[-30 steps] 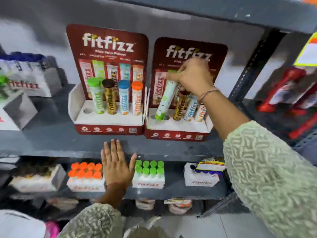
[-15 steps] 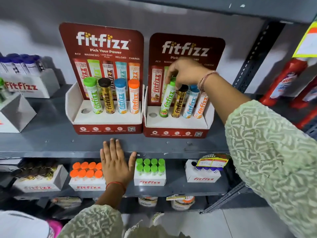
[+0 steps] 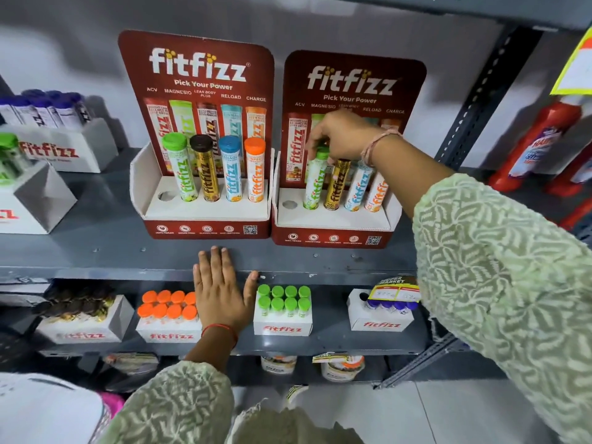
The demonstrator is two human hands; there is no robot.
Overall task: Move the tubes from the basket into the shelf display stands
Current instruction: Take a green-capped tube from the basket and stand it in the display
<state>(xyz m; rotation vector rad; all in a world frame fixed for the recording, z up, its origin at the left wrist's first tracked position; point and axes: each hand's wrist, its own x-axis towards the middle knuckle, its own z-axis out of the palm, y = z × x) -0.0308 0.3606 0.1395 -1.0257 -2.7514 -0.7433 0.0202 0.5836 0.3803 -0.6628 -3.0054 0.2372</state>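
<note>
Two red fitfizz display stands sit on the grey shelf. The left stand (image 3: 205, 227) holds a green, a gold, a blue and an orange tube, and its leftmost hole is bare. In the right stand (image 3: 333, 233) a green-capped tube (image 3: 315, 184) stands in the second hole beside gold (image 3: 338, 187), blue and orange tubes. My right hand (image 3: 342, 136) grips the green tube's cap from above. My left hand (image 3: 221, 290) lies flat with spread fingers on the shelf's front edge. The basket is out of sight.
Below the shelf edge (image 3: 96, 270) stand white fitfizz boxes of orange-capped (image 3: 168, 310), green-capped (image 3: 283, 302) and purple-capped tubes (image 3: 381, 312). More boxes sit at the far left (image 3: 57, 145). Red bottles (image 3: 538, 145) stand beyond the upright post on the right.
My right hand has lowered the tilted green tube into the right stand's second hole, where it now stands upright. My left hand has stayed put.
</note>
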